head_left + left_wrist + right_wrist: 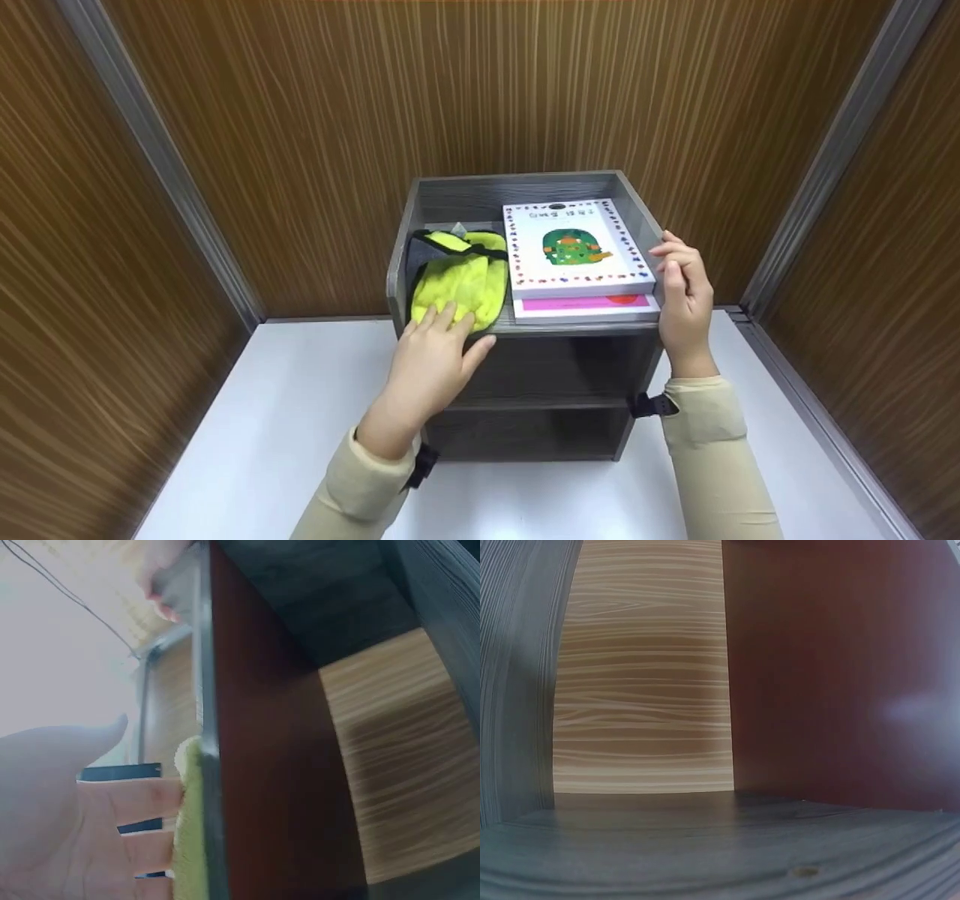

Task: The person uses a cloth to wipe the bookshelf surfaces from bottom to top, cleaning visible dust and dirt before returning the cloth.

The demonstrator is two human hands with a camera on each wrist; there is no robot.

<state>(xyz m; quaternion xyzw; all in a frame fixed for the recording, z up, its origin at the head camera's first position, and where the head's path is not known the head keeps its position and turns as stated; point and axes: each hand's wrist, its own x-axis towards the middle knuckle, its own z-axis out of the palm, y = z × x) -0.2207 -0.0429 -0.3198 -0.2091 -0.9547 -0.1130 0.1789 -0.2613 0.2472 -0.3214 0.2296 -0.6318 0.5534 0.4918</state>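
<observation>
A small grey wood-grain shelf unit (517, 328) stands on the white floor. On its top board, at the left, lies a folded yellow-green cloth (471, 281) with a grey side and black edging. My left hand (431, 364) rests on the front of this cloth, fingers spread and nearly straight, thumb out to the side. In the left wrist view, the cloth's fluffy edge (192, 825) lies under my fingers (135, 799) at the board's front edge. My right hand (684, 300) holds the unit's right side panel (637, 214), its fingers bent over the top edge.
Right of the cloth lie two stacked books: a white one with a green picture (577, 247) above a pink-and-white one (585, 304). Shelf compartments (532, 371) open to the front below the top board. Wood-grain walls (480, 90) surround the white floor (315, 390).
</observation>
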